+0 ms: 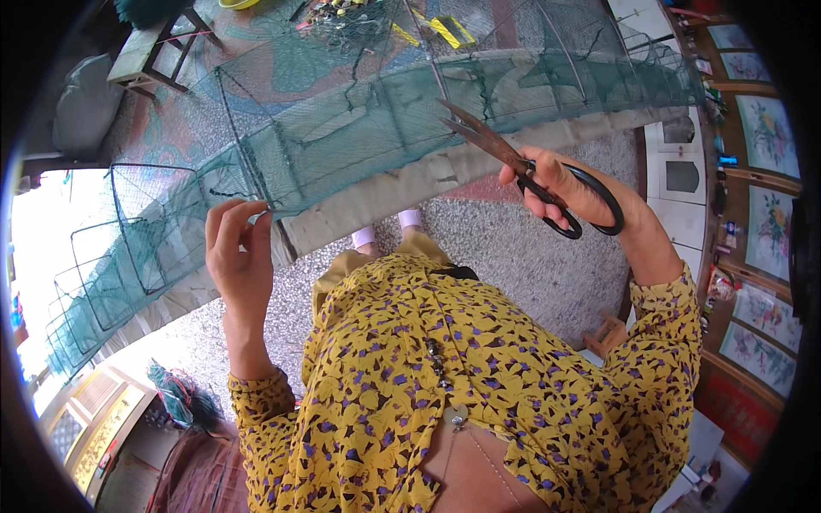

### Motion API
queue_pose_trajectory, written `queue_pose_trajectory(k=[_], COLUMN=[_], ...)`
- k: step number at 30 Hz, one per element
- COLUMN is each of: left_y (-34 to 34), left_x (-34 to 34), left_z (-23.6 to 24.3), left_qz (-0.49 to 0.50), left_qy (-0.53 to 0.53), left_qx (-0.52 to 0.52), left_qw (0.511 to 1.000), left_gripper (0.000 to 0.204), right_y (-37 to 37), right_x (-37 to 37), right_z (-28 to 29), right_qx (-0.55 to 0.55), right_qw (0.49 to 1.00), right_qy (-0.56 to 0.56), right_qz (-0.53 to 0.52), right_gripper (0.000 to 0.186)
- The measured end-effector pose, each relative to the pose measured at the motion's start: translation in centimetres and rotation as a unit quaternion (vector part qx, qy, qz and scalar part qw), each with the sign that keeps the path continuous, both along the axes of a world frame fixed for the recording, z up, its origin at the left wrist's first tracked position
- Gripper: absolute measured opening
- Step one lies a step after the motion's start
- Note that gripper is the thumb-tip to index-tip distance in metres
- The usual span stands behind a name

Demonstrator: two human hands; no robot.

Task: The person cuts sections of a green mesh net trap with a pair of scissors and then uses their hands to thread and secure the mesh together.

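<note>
A long green mesh net trap (376, 115) with thin dark frame rods stretches across in front of me from left to right. My left hand (239, 261) has thumb and forefinger pinched together at the net's near edge, beside one of the frame rods. What exactly lies between those fingertips is tiny; it looks like the netting or a thread of it. In my right hand (564, 184) is a pair of scissors (489, 141) with black looped handles and worn brownish blades. Its blades are slightly apart and point up and left, in front of the net.
A pale cloth-covered support (385, 192) runs beneath the net's near edge. Beyond it stand a small wooden bench (141, 60) and a heap of small parts (342, 21). A low wooden stool (605, 336) is at right, near white cabinets (680, 184). Bundled green netting (181, 395) sits at lower left.
</note>
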State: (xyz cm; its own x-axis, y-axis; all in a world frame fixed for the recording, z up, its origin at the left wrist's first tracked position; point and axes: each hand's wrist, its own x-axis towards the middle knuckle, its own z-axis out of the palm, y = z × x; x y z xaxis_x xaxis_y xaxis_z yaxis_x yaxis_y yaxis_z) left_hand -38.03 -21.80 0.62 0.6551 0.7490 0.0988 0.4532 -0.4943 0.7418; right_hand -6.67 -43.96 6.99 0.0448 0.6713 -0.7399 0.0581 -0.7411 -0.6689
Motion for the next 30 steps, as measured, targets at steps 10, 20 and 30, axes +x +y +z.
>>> queue_pose_trajectory(k=[10,20,30], left_y=[-0.2,-0.6,-1.0], left_x=[-0.1,-1.0,-1.3], left_z=[-1.0,-1.0,-1.2], left_qz=[0.014,0.035,0.049], left_qy=[-0.019,-0.033,-0.039], left_qx=[0.012,-0.009,-0.018], left_qw=[1.0,0.999,0.998], left_gripper=[0.01,0.009,0.009], right_y=[0.6,-0.2,1.3], right_x=[-1.0,-1.0,-0.2], right_z=[-1.6,-3.2,-2.5], right_qx=[0.052,0.104,0.174], right_qw=[0.994,0.988,0.928], right_qy=[-0.093,-0.11,-0.271], right_qz=[0.023,0.017,0.189], right_gripper=[0.083,0.049,0.067])
